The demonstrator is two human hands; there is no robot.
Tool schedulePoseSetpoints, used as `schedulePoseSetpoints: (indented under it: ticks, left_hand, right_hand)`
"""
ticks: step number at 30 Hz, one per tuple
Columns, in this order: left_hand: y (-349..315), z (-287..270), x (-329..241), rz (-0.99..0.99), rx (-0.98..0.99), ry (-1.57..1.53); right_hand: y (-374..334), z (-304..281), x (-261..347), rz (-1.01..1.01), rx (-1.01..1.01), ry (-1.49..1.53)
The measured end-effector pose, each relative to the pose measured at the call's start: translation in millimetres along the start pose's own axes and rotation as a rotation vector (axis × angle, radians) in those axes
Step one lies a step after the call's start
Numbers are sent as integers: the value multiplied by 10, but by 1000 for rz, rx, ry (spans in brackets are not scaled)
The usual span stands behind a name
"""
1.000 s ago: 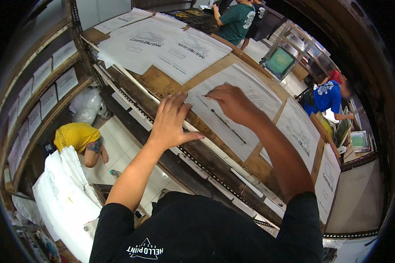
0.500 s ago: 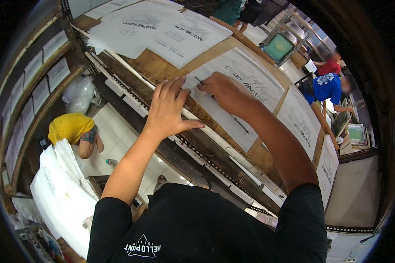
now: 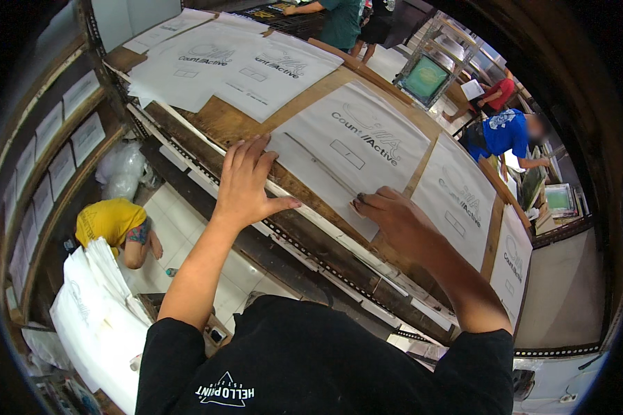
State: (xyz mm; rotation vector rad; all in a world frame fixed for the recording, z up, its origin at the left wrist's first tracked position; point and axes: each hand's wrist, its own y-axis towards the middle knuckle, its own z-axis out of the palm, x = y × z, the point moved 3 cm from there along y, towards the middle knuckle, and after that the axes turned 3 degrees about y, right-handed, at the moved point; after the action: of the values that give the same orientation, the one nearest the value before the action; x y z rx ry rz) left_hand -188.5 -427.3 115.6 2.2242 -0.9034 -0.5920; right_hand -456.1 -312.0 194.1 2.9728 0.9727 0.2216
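A white printed sheet (image 3: 325, 117) with grey lettering lies on the slanting brown board before me. My left hand (image 3: 246, 183) rests at its near left corner, fingers stretched and thumb out to the side, over the board's pale front edge. Toward the sheet's near right end, my right hand (image 3: 391, 218) is closed, fingertips pressed down on the white surface. Something small and pale shows at the fingertips, too hidden to name. A thin grey streak (image 3: 318, 162) runs across the lower part of the sheet between both hands.
More printed sheets (image 3: 249, 76) lie left on the board, with another sheet (image 3: 457, 200) to the right. A crouching person in a yellow shirt (image 3: 111, 220) is below left, beside a white stack (image 3: 97, 311). People stand beyond the board, one in a blue shirt (image 3: 505, 135).
My right hand has slid nearer and to the right along the sheet. The dark line on it now looks paler and grey. My left hand stays by the same corner.
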Motion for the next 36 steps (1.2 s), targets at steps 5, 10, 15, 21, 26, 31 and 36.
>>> schedulePoseSetpoints:
  ticks: [5, 10, 15, 21, 26, 31, 36]
  left_hand:
    - [-35, -7, -4, -4, 14, 32]
    - [-16, -24, 6, -8, 32, -22]
    - [-43, -22, 14, 9, -6, -7]
    - [9, -37, -6, 23, -29, -34]
    - [5, -80, 6, -2, -22, -39]
    - [-14, -13, 21, 21, -41, -21]
    - [-28, 30, 26, -3, -7, -20]
  right_hand:
    - [-118, -57, 96, 57, -18, 48]
    - [347, -351, -299, 220, 173, 225]
    - [1064, -245, -560, 307, -107, 772]
    - [1585, -140, -529, 436, -110, 884]
    - [1906, -44, -574, 381, -139, 725]
    - [1983, -52, -591, 366, -158, 623]
    - [1966, 45, -607, 400, -193, 660]
